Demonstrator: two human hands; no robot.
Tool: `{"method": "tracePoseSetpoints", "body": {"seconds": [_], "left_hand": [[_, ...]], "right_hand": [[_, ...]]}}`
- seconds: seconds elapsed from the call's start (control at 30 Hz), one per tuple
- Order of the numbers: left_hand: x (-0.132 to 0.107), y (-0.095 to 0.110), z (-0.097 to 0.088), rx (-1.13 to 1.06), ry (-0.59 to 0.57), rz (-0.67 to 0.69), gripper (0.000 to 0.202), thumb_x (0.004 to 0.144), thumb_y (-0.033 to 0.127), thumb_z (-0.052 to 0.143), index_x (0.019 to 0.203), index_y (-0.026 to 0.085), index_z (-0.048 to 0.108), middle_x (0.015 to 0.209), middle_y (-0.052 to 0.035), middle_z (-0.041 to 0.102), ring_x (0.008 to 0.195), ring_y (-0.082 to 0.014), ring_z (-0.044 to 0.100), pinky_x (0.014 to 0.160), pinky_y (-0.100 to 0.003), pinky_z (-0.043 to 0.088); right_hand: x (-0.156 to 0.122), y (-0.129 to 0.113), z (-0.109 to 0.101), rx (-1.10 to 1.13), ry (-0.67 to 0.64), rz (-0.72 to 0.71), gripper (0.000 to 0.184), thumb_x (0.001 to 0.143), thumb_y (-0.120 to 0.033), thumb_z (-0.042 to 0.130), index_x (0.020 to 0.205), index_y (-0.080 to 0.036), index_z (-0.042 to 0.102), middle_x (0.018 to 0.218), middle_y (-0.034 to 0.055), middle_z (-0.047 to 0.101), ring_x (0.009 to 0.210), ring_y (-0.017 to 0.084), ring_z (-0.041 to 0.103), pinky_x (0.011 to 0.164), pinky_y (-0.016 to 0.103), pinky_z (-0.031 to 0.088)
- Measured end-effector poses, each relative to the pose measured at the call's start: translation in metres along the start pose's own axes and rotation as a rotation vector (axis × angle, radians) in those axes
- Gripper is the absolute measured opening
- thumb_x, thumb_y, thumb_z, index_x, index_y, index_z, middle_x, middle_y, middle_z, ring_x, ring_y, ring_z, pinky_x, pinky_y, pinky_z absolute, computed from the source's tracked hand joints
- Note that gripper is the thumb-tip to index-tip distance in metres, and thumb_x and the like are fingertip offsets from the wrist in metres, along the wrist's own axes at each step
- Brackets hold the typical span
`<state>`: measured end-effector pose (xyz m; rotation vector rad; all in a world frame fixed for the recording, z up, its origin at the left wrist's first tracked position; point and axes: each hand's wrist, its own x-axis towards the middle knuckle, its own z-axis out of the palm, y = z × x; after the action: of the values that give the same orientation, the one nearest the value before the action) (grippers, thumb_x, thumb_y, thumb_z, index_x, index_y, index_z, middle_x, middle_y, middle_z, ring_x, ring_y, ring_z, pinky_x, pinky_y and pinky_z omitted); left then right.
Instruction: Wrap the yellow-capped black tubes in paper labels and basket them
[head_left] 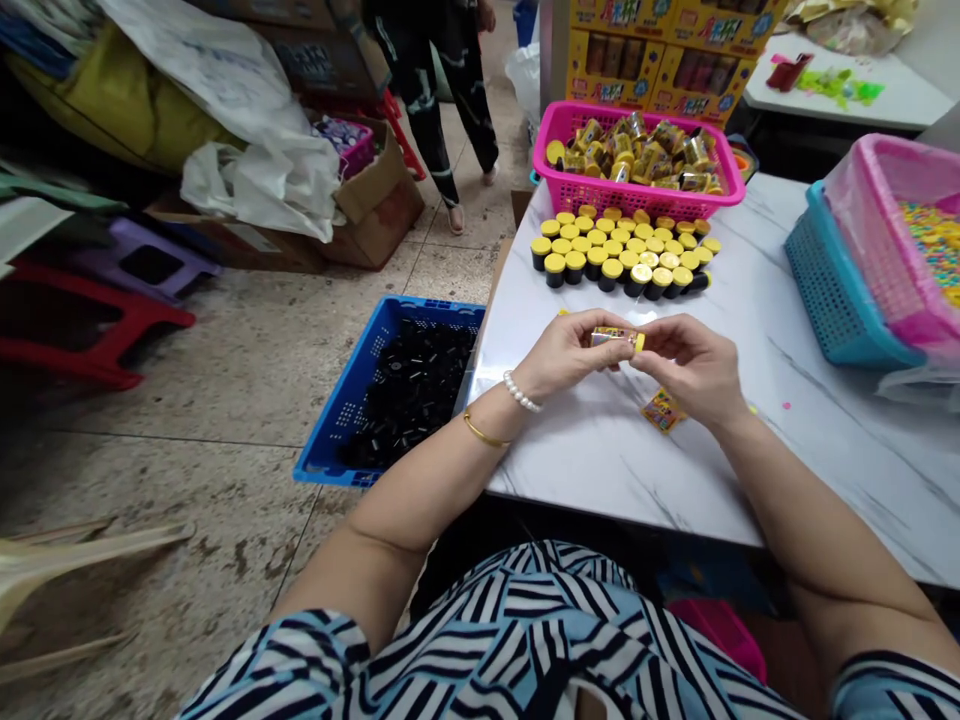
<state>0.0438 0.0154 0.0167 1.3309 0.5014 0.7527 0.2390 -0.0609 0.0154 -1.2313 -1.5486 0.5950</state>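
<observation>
My left hand (pixel 581 345) is closed round a small jar (pixel 611 337) with a yellow cap and a printed wrap, held sideways just above the table. The fingertips of my right hand (pixel 694 365) pinch at its capped end. Beneath the right hand lies a small yellow and red printed label piece (pixel 663 410). Several black jars with yellow caps (pixel 622 250) stand in rows beyond my hands. Behind them is a pink basket (pixel 637 203) heaped with jars that carry printed wraps.
On the floor at left, a blue crate (pixel 319 450) holds many black pieces. A teal basket (pixel 847 300) with a pink basket (pixel 892 220) of colourful bits sits on the marble-pattern table (pixel 840 480) at right. Yellow boxes (pixel 660 60) are stacked behind. A person (pixel 450 110) stands at the back.
</observation>
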Motion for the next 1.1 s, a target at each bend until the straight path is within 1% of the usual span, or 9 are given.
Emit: {"method": "tracePoseSetpoints", "body": {"seconds": [0.23, 0.47, 0.53, 0.63, 0.73, 0.8, 0.87, 0.97, 1.1], "left_hand": [[0.006, -0.003, -0.005, -0.069, 0.05, -0.097, 0.058, 0.073, 0.06, 0.088, 0.097, 0.012, 0.068, 0.073, -0.0013, 0.068, 0.052, -0.0065, 0.055, 0.05, -0.022, 0.041], [0.002, 0.002, -0.005, 0.0, -0.028, -0.2, 0.05, 0.079, 0.059, 0.085, 0.086, 0.011, 0.074, 0.073, -0.0067, 0.072, 0.047, -0.0062, 0.054, 0.046, -0.023, 0.038], [0.001, 0.001, -0.005, -0.008, -0.067, -0.171, 0.046, 0.079, 0.055, 0.087, 0.087, 0.011, 0.074, 0.071, -0.0056, 0.071, 0.051, -0.0068, 0.056, 0.049, -0.022, 0.041], [0.004, -0.001, -0.006, 0.0, -0.09, -0.099, 0.043, 0.072, 0.048, 0.093, 0.087, 0.013, 0.073, 0.066, -0.0013, 0.067, 0.056, -0.0074, 0.057, 0.054, -0.021, 0.044], [0.008, -0.004, -0.009, -0.052, -0.088, -0.134, 0.048, 0.076, 0.057, 0.088, 0.081, 0.013, 0.07, 0.062, -0.0004, 0.064, 0.05, -0.0065, 0.053, 0.048, -0.02, 0.04], [0.01, -0.006, -0.01, -0.1, -0.057, -0.171, 0.053, 0.08, 0.064, 0.082, 0.079, 0.013, 0.068, 0.061, -0.0009, 0.063, 0.045, -0.0055, 0.05, 0.043, -0.021, 0.035], [0.01, -0.006, -0.009, -0.131, -0.052, -0.201, 0.057, 0.08, 0.068, 0.08, 0.078, 0.012, 0.067, 0.061, -0.0014, 0.063, 0.042, -0.0049, 0.048, 0.04, -0.021, 0.03], [0.005, -0.004, -0.004, -0.261, -0.068, -0.235, 0.062, 0.081, 0.074, 0.076, 0.078, 0.012, 0.066, 0.061, -0.002, 0.063, 0.042, -0.0043, 0.048, 0.04, -0.02, 0.025], [0.001, -0.002, 0.003, -0.44, -0.115, -0.252, 0.055, 0.075, 0.062, 0.088, 0.084, 0.012, 0.068, 0.06, 0.0013, 0.061, 0.041, -0.0013, 0.041, 0.04, -0.018, 0.02]], "right_hand": [[0.001, 0.007, 0.001, 0.046, 0.025, 0.031, 0.033, 0.083, -0.037, 0.087, 0.11, -0.024, 0.073, 0.105, 0.0031, 0.077, 0.09, 0.017, 0.075, 0.087, 0.037, 0.066], [0.002, -0.004, -0.013, -0.26, -0.016, -0.33, 0.024, 0.079, -0.024, 0.087, 0.101, -0.031, 0.08, 0.108, 0.0046, 0.079, 0.099, 0.024, 0.076, 0.093, 0.045, 0.066], [0.002, -0.003, -0.01, -0.222, 0.024, -0.268, 0.018, 0.079, -0.028, 0.088, 0.095, -0.029, 0.08, 0.101, 0.0043, 0.08, 0.092, 0.023, 0.077, 0.086, 0.042, 0.067], [0.002, -0.001, -0.003, -0.047, 0.075, 0.05, 0.015, 0.087, -0.037, 0.082, 0.082, -0.024, 0.076, 0.076, 0.0015, 0.075, 0.068, 0.017, 0.072, 0.066, 0.034, 0.065], [0.004, -0.002, -0.003, 0.19, -0.037, 0.245, 0.022, 0.089, -0.041, 0.08, 0.107, -0.027, 0.078, 0.087, 0.0007, 0.077, 0.071, 0.016, 0.075, 0.07, 0.034, 0.068], [0.006, -0.002, -0.005, 0.278, -0.133, 0.234, 0.049, 0.086, -0.04, 0.084, 0.133, -0.034, 0.07, 0.115, 0.0029, 0.077, 0.084, 0.017, 0.077, 0.083, 0.04, 0.07], [0.007, -0.002, -0.006, 0.277, -0.194, 0.171, 0.057, 0.082, -0.037, 0.087, 0.136, -0.036, 0.07, 0.13, 0.0043, 0.073, 0.093, 0.018, 0.077, 0.09, 0.042, 0.069], [0.004, 0.001, -0.003, 0.226, -0.112, 0.047, 0.037, 0.077, -0.029, 0.091, 0.113, -0.033, 0.082, 0.118, 0.0043, 0.072, 0.103, 0.021, 0.075, 0.087, 0.04, 0.07], [-0.004, 0.005, 0.006, 0.294, 0.041, -0.014, 0.025, 0.074, -0.028, 0.093, 0.097, -0.033, 0.083, 0.101, 0.0007, 0.064, 0.082, 0.019, 0.074, 0.069, 0.041, 0.073]]}}
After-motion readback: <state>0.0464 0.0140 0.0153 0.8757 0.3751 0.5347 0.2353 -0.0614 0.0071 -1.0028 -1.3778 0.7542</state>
